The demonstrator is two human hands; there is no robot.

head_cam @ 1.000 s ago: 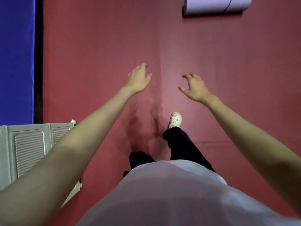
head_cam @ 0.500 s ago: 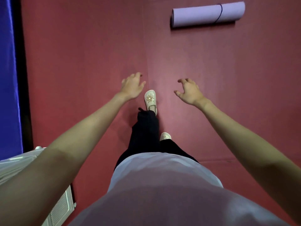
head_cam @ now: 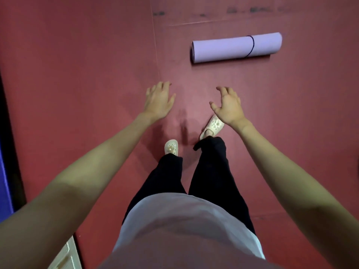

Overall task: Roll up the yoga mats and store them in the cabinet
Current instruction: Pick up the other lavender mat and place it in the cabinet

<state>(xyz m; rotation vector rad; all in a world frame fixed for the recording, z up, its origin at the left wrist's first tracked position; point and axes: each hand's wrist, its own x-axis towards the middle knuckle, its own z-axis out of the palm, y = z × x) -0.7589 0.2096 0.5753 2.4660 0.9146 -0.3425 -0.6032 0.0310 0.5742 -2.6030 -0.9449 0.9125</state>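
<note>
Lilac foam, rolled tight and ringed by a thin dark band (head_cam: 251, 46) near its right end: that is our mat (head_cam: 236, 48), lying crosswise on the red floor (head_cam: 77, 74); it could go wrong, we judge, at the pick-up; only one band shows, so lifting by the left end alone may let that end loosen or sag, and a grab at the band itself could slide it off; we are also mid-stride, one shoe (head_cam: 212, 126) under our right wrist and the other (head_cam: 171, 148) behind, so a hurried bend might knock the roll and set it rolling away; the floor seams look flat, yet we cannot tell whether they catch a sole. Our left hand (head_cam: 159, 100) is spread wide, palm down, holding nothing; our right hand (head_cam: 229, 106) is wide too, fingers loosely hooked, empty. The mat lies ahead of both hands and to the right, well apart from them, nearer the right hand; a white louvred cabinet corner (head_cam: 67, 257) shows at lower left.
</note>
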